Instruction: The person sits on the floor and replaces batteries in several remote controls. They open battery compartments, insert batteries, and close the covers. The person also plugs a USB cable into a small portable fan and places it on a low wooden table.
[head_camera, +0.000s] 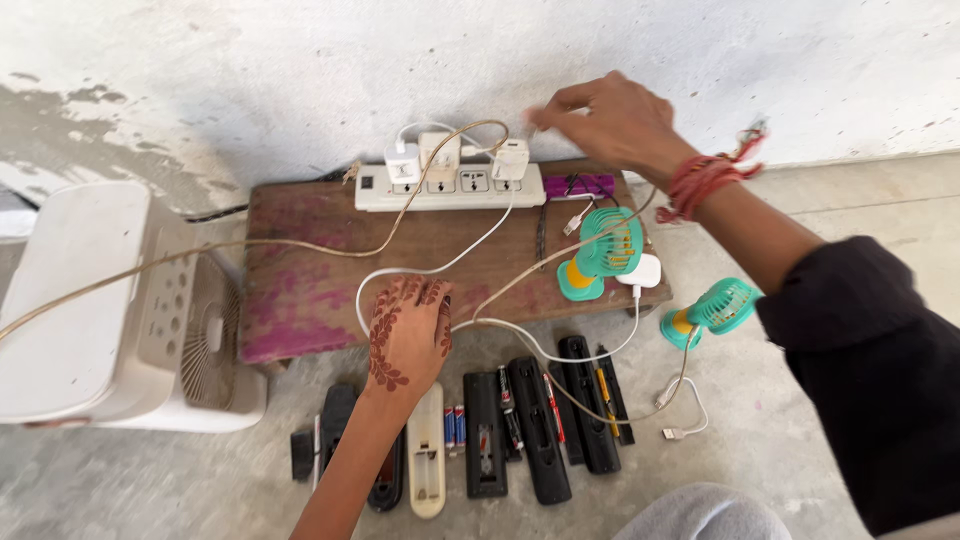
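My right hand (610, 125) reaches over the right end of a white power strip (450, 188), its blurred fingertips just above a white charger adapter (511, 160) plugged in there. I cannot make out a grip. Palm down on the front edge of a worn wooden board (310, 250) lies my left hand (408, 335), beside a white cable (480, 245) that loops from the adapter. Two more white adapters (420, 160) sit in the strip's left sockets. One small teal fan (603, 252) stands on the board and another (715, 310) on the floor to its right.
Several black remote controls (535, 425), a cream one (427, 455) and loose batteries (454, 427) lie in a row on the concrete floor below the board. A white box fan (120, 310) stands at the left. A loose plug end of a cable (675, 433) lies at the right.
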